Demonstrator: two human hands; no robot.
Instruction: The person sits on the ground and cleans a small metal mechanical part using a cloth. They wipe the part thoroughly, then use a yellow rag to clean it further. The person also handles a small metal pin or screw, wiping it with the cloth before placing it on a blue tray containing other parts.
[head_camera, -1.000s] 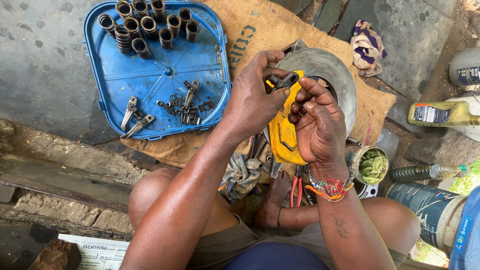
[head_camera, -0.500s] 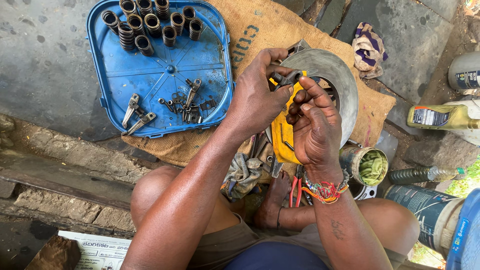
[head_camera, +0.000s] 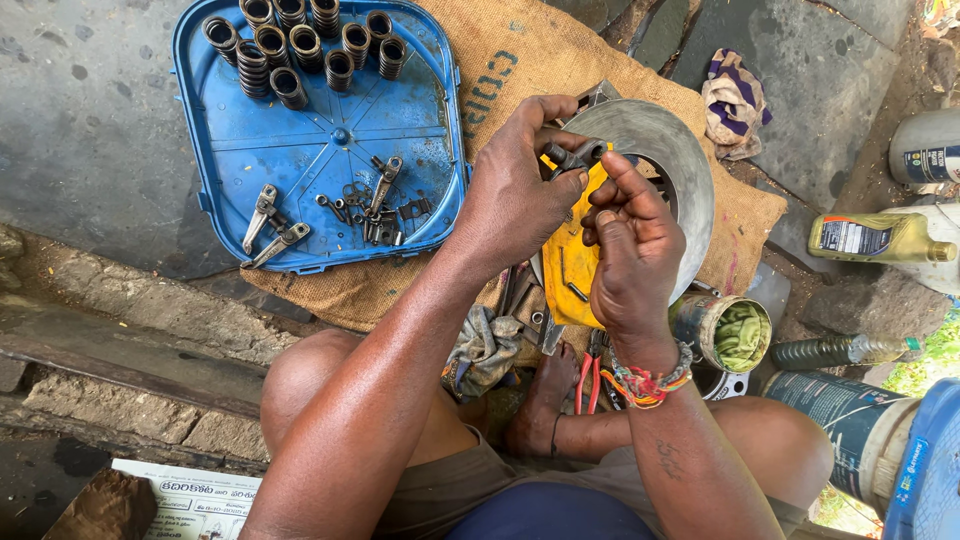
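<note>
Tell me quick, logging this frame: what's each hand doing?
Left hand: closed on a small dark metal part.
Right hand: fingers pinching the same part.

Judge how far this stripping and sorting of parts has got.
Done: springs stand grouped at the blue tray's top edge, and rocker arms and small bits lie lower in it. In hand: both hands, left and right, pinch a small dark metal part over a yellow cloth. Left: cannot tell how many parts remain.
</note>
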